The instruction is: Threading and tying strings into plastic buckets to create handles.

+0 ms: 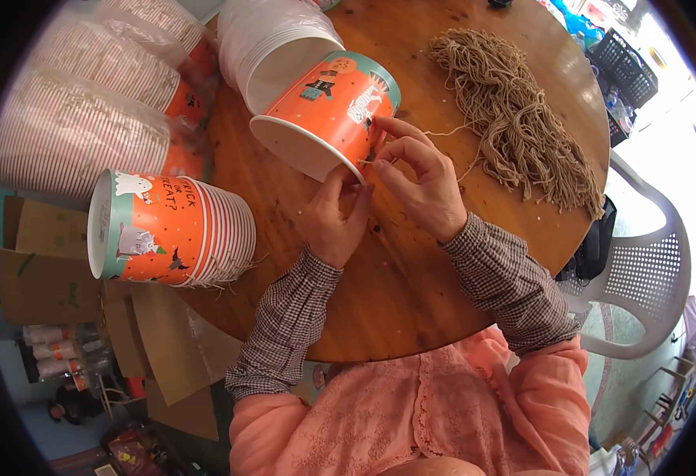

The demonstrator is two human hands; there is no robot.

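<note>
An orange paper bucket (316, 119) with a teal band and printed figures lies on its side on the round wooden table, its white-rimmed mouth toward me. My left hand (340, 218) pinches the bucket's rim between thumb and fingers. Close by, my right hand (421, 178) has thumb and forefinger pressed together on the end of a beige cord (366, 162) at the bucket's side near the rim. A thin strand runs from there toward a heap of beige cords (515, 119) at the right. The bucket's far inside is partly hidden.
A nested stack of orange buckets (173, 230) lies at the table's left edge, cord ends hanging out. Behind it are plastic-wrapped bucket stacks (78, 135) and white buckets in plastic (273, 55). Cardboard boxes (54, 278) stand lower left. A grey plastic chair (642, 262) is at the right.
</note>
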